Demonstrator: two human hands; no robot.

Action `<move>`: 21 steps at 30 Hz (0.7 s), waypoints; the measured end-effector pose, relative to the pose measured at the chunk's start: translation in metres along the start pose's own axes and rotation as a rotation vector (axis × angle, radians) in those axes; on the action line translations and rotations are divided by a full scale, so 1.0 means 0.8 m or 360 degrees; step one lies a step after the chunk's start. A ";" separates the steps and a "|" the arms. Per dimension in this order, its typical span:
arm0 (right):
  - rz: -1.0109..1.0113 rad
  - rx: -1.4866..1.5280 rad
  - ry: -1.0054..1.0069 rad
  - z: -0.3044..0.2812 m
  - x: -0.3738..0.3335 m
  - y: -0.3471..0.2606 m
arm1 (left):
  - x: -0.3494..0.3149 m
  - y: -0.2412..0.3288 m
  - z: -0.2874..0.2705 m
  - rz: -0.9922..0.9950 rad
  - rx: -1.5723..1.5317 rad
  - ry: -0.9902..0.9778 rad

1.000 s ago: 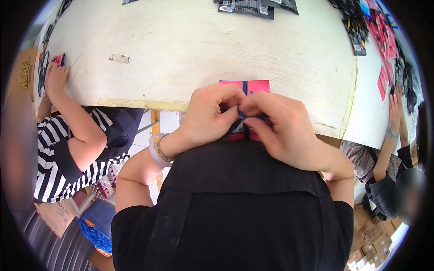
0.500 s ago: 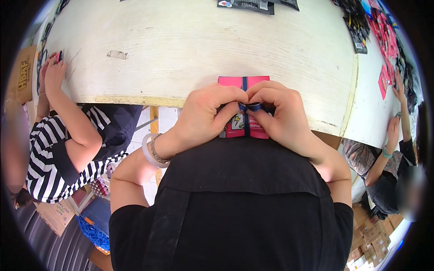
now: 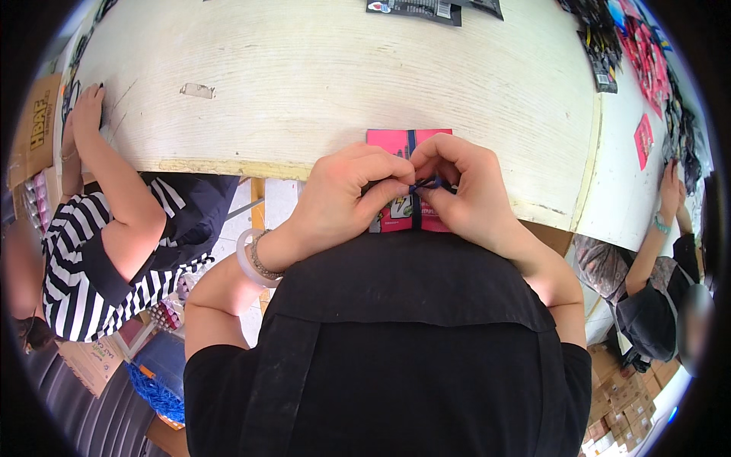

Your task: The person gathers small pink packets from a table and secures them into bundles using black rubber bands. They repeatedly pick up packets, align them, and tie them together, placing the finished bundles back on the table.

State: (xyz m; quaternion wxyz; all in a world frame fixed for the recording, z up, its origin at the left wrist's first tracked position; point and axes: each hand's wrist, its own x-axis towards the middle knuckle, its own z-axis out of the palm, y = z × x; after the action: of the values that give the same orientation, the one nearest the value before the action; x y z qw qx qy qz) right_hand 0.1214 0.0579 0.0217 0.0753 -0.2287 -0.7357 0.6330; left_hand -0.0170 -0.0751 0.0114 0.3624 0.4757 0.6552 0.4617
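A flat pink packet lies at the table's near edge, in front of my body. Dark blue ribbon runs down its middle, with loops gathered at the centre. My left hand pinches the ribbon from the left, thumb and forefinger meeting at the knot. From the right, my right hand pinches a ribbon loop between thumb and fingers. Both hands cover much of the packet, and the fingertips partly hide the knot.
Black packets lie at the table's far side. Black and pink packets are heaped at the far right, near a single pink packet. A person in stripes works at left, another person at right. Cardboard boxes stand lower right.
The ribbon loop at my right fingers has turned and narrowed, while both hands stay at the knot. At right, the other person's hands have moved away from the single pink packet.
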 end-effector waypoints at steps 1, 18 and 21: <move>-0.0099 -0.0205 0.0010 -0.001 0.000 -0.003 | -0.002 0.003 0.001 -0.0032 -0.0016 0.0031; -0.0829 -0.0802 0.0322 0.006 -0.007 0.017 | -0.002 0.008 -0.009 -0.0019 0.0142 -0.0100; -0.0966 -0.0790 0.0323 0.004 -0.006 0.019 | -0.007 0.006 -0.001 -0.0169 -0.0115 0.0046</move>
State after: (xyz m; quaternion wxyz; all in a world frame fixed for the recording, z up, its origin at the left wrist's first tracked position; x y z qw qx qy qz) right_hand 0.1276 0.0543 0.0075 0.2735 -0.0736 -0.8892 0.3592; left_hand -0.0149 -0.0798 0.0166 0.3940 0.4201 0.6675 0.4719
